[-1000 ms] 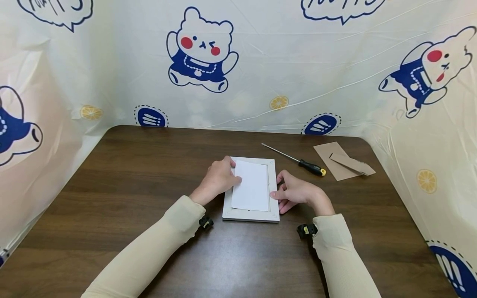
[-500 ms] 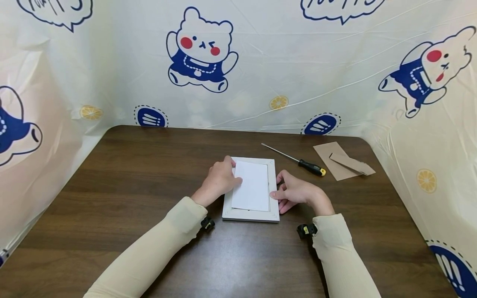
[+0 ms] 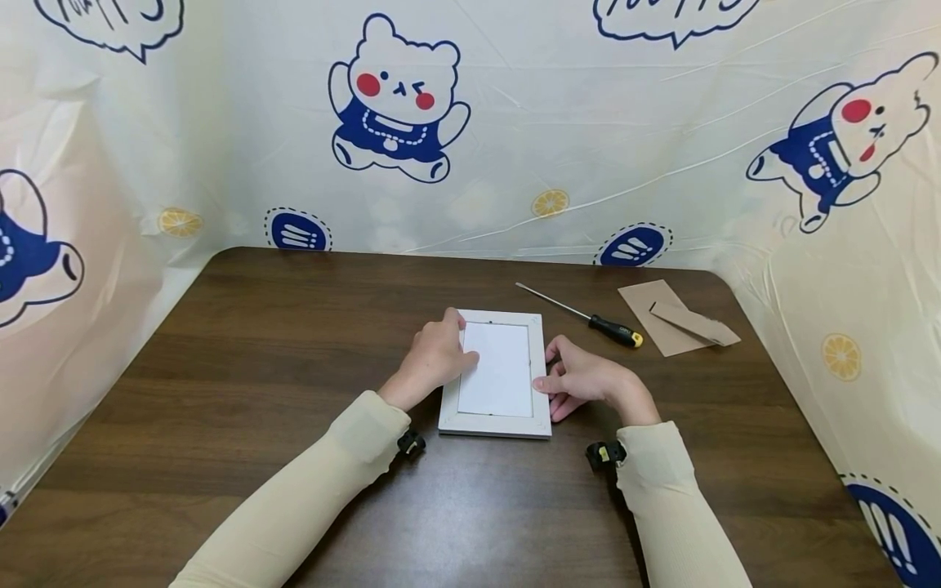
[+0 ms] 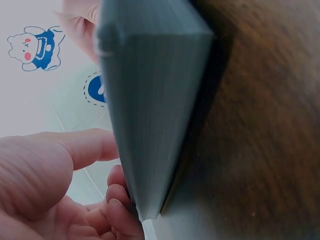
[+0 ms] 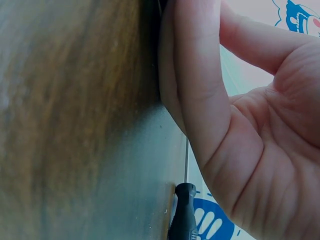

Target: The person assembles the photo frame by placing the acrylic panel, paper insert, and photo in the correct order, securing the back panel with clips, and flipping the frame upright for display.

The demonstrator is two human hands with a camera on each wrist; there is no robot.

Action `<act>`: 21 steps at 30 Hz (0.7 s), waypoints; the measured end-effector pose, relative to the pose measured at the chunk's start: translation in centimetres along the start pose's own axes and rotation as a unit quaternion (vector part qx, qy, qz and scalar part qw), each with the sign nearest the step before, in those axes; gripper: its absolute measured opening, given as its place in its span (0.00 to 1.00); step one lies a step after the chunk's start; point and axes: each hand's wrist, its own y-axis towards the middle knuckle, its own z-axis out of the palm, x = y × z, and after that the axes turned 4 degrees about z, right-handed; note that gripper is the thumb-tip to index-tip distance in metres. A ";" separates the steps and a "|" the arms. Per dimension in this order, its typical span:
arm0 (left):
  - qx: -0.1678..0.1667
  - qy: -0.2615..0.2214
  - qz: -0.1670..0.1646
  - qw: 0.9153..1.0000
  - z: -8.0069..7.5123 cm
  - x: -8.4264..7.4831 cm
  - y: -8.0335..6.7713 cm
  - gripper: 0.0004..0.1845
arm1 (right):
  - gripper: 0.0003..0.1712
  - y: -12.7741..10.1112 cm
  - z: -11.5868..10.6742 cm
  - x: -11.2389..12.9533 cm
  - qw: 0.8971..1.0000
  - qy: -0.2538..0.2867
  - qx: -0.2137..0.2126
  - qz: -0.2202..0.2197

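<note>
A white picture frame lies face down in the middle of the brown table. A white sheet sits flat inside its recess. My left hand grips the frame's left edge, with the thumb resting on the sheet. In the left wrist view the frame's edge fills the middle, with my thumb above it and curled fingers below. My right hand holds the right edge, thumb on the rim and fingers curled against the side. The right wrist view shows that hand close up.
A black-and-yellow-handled screwdriver lies just right of the frame's far corner; its handle also shows in the right wrist view. A brown backing board with a stand lies further right. Printed plastic curtains wall in the table.
The white sheet, which lay slightly askew on top of the frame, has dropped flat into the recess. Both hands have stayed at the frame's edges.
</note>
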 end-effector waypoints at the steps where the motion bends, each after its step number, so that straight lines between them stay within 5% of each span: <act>1: 0.000 0.000 0.001 1.000 0.0 0.0 0.0 0.27 | 0.30 0.0 0.0 0.0 1.000 0.001 -0.001 0.001; 21: 0.002 -0.049 0.040 0.998 -2.0 1.8 -0.1 0.24 | 0.29 0.1 0.0 0.0 1.000 -0.006 -0.006 0.005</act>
